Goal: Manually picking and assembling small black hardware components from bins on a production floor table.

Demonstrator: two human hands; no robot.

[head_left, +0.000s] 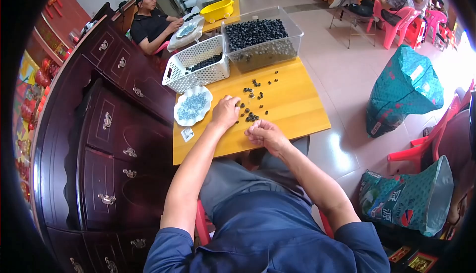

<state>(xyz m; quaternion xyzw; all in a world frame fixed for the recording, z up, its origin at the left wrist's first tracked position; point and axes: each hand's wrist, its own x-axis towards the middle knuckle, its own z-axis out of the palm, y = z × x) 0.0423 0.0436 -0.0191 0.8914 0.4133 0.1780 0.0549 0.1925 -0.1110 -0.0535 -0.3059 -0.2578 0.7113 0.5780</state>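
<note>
My left hand point(226, 112) rests on the yellow wooden table point(292, 99) with its fingers bent, at the edge of a scatter of small black round pieces point(252, 117). Whatever is under its fingertips is hidden. Just above the table's near edge, my right hand point(266, 136) is closed in a pinch; anything between thumb and fingers is too small to make out. Left of my left hand sits a white scalloped plate point(208, 95) heaped with small pale blue pieces point(192, 105). A small printed square point(187, 134) lies below the plate.
Behind the scatter stand a clear plastic bin point(267, 57) full of black pieces and a white perforated basket point(198, 79) with some more. A dark wooden cabinet point(119, 139) borders the left. Beyond it a person point(151, 23) sits near a yellow tub point(217, 10). Green sacks point(404, 92) stand right.
</note>
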